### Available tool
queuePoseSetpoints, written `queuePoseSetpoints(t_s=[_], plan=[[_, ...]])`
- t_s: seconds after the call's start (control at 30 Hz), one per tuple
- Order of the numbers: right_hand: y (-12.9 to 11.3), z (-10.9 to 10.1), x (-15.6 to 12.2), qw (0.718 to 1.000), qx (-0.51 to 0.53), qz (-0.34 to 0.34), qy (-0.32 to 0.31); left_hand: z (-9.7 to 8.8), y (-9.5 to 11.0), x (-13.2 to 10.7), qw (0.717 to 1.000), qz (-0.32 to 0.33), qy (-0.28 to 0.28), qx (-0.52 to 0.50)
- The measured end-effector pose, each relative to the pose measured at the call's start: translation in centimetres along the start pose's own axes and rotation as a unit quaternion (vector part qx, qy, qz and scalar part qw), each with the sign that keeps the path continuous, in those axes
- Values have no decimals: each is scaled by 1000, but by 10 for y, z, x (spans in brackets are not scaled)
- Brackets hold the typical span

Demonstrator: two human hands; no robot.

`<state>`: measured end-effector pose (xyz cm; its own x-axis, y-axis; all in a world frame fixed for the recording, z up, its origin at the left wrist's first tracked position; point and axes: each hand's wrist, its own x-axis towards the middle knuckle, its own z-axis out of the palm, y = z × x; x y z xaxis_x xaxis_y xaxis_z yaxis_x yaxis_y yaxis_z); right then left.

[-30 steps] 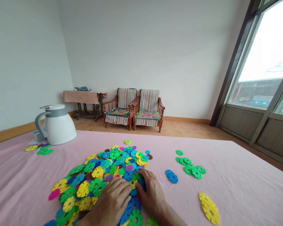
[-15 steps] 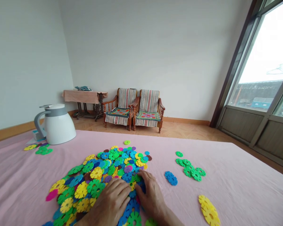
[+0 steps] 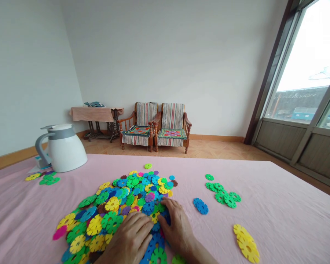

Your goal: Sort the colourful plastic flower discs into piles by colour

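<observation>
A heap of plastic snowflake discs (image 3: 112, 203) in green, yellow, blue, purple, brown and pink is spread over the table in front of me. My left hand (image 3: 133, 234) lies palm down over the near part of the heap, its fingers side by side and pointing right. At the heap's right edge, my right hand (image 3: 177, 225) rests with thumb and fingers apart, touching discs. Between the hands are a yellow disc (image 3: 154, 217) and several blue ones. What lies beneath my palms is hidden.
Apart to the right are green discs (image 3: 226, 198), blue discs (image 3: 200, 206) and a row of yellow discs (image 3: 246, 244). A white jug (image 3: 66, 152) with a grey handle stands at left on the pink cloth (image 3: 286, 216). Two wooden armchairs (image 3: 172, 134) are beyond the table.
The view has shifted slightly. Both hands stay in nearly the same place on the heap, and no disc has clearly moved.
</observation>
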<state>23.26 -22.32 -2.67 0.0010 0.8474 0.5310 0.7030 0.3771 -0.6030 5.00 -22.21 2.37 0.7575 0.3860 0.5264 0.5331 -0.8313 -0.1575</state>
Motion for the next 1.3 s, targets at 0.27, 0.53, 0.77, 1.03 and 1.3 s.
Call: queuePoseSetpoints(t_s=[0.27,0.53,0.77,1.03,1.3], plan=[[1,4,-1,999,-15,-13,25,6,-7,-7,1000,16,8,3],[4,8,-2,999,-25,-24,42,5,-8,-8,999,11,35,7],[-1,5,-1,999,-24,-20,43,1,-7,-11,1000,14,17,13],[4,9,-1,999,-23,-16,29,0,-7,-11,1000,14,9,25],[3,8,-1,999,-21,-11,26,1,-10,-12,1000,1,22,1]])
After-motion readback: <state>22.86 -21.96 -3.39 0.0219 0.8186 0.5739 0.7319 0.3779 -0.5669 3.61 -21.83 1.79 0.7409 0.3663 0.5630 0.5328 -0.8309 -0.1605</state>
